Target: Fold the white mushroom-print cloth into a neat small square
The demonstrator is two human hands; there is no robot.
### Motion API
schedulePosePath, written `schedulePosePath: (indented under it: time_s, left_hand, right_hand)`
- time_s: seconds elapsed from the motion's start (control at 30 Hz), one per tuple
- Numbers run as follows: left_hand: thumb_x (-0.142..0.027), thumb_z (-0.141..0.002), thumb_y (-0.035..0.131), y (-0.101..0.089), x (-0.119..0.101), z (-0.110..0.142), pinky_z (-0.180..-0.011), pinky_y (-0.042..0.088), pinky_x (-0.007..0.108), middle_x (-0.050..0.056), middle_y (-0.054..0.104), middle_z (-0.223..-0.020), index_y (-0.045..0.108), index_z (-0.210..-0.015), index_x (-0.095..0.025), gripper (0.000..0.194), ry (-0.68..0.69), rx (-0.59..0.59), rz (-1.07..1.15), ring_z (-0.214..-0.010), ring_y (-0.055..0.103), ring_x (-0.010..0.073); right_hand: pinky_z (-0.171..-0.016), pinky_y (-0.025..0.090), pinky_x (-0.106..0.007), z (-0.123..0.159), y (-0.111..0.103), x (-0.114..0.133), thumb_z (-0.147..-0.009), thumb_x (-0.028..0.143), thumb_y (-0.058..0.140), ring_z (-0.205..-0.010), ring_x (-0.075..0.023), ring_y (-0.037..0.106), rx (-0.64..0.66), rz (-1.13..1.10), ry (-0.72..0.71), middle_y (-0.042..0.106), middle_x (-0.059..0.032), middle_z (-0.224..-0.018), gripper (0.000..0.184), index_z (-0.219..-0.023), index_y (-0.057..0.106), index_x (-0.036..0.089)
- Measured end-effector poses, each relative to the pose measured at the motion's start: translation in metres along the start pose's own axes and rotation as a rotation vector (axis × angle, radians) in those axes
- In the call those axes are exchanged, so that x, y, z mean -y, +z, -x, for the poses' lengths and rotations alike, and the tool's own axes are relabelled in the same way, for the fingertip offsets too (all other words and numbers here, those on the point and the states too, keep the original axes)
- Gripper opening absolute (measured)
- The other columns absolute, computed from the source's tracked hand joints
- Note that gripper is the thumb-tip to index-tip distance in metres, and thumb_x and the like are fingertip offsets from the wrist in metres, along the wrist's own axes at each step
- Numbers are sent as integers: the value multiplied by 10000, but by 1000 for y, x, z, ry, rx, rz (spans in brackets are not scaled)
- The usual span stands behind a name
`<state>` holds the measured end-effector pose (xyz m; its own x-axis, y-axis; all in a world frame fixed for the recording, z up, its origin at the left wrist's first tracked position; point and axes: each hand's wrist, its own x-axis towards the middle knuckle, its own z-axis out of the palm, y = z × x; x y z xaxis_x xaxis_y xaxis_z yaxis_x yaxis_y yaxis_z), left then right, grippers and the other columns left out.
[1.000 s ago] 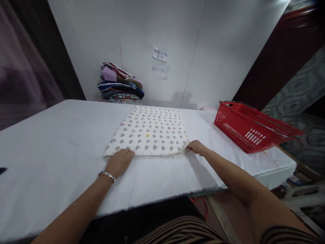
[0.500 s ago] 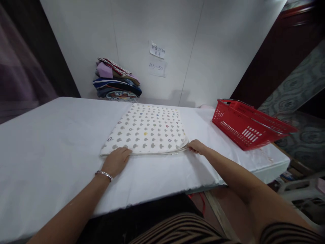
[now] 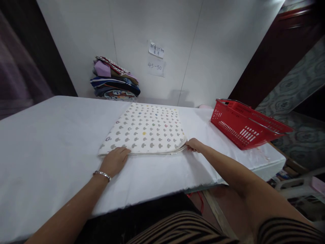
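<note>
A folded white cloth (image 3: 147, 130) with grey mushroom prints and a few coloured ones lies flat on the white-covered table. Several layers show along its near edge. My left hand (image 3: 116, 160), a silver bracelet at the wrist, rests on that edge near the left corner, fingers lying on the fabric. At the near right corner, my right hand (image 3: 195, 145) pinches the layered edge, which lifts slightly there. The right fingertips are partly hidden.
A stack of folded fabrics (image 3: 114, 81) stands against the wall at the back left. To the right, a red plastic basket (image 3: 243, 125) sits tilted near the edge of the table (image 3: 63, 142). Two paper notes (image 3: 156, 66) are stuck on the wall.
The whole view has shifted slightly. Both hands stay at the same places on the cloth, and the right corner remains pinched.
</note>
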<state>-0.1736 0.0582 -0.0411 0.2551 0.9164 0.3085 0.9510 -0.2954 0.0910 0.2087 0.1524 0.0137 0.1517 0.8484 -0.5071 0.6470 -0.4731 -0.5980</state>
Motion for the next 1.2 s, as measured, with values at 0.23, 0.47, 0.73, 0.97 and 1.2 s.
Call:
schedulePosePath:
  time_s: [0.23,0.47,0.73,0.97,1.2]
  left_hand:
    - [-217,-874,334,-3,-2,0,-845,439,363,71,630,-1017,619,-993,-186,310,-3,8,14,-959,551,222]
    - [-192,-867,357,-3,-3,1,-824,439,357,75,629,-1001,619,-988,-171,290,0,9,7,-943,553,221]
    - [-179,-857,371,-1,-2,1,-825,446,364,79,635,-996,629,-982,-177,287,-2,-18,15,-942,559,225]
    - [-179,-859,363,-3,-4,1,-842,437,370,81,632,-1006,627,-988,-179,294,-18,-6,22,-957,553,225]
    - [-179,-862,367,-3,-4,2,-828,436,362,75,631,-1004,623,-976,-175,280,-18,-16,21,-950,551,225]
  right_hand:
    - [-325,178,-203,2,2,2,-731,222,622,-341,-55,368,2,-49,-43,542,-10,-436,199,-583,511,148]
    - [-333,155,-192,2,0,-3,-724,172,604,-341,-47,383,0,-120,-79,579,3,-497,156,-624,486,160]
    - [-336,158,-186,-7,4,-6,-720,136,582,-353,-45,394,-6,-198,-84,582,2,-527,126,-641,487,156]
    - [-313,171,-183,-7,-1,-1,-800,292,532,-358,-47,398,48,-216,-26,618,-45,-586,203,-669,529,137]
    - [-305,154,-188,-11,2,0,-796,340,585,-334,-54,370,23,-174,-16,563,-31,-490,264,-640,512,140]
